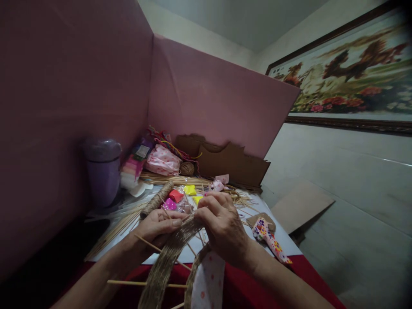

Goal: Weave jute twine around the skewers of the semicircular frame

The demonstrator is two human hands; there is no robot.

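My left hand (159,227) grips the top of a twine-wrapped hoop (164,266) that curves down toward me. My right hand (220,223) is closed beside it, fingers pinched on the hoop's top end and a thin stick there. Thin bamboo sticks (144,283) stick out through the hoop. A second wrapped curve (195,268) and a piece of white dotted cloth (209,281) lie under my right wrist. Just beyond my fingers sit folded paper stars, red (175,195) and yellow (189,189), in clear wrap.
A purple lidded jar (103,169) stands at left against a pink board. A twine spool (157,198), twine ball (187,168), pink dotted bag (162,161), cardboard pieces (231,165), a bamboo stick bundle (174,179) and a flowered cloth piece (270,240) crowd the table.
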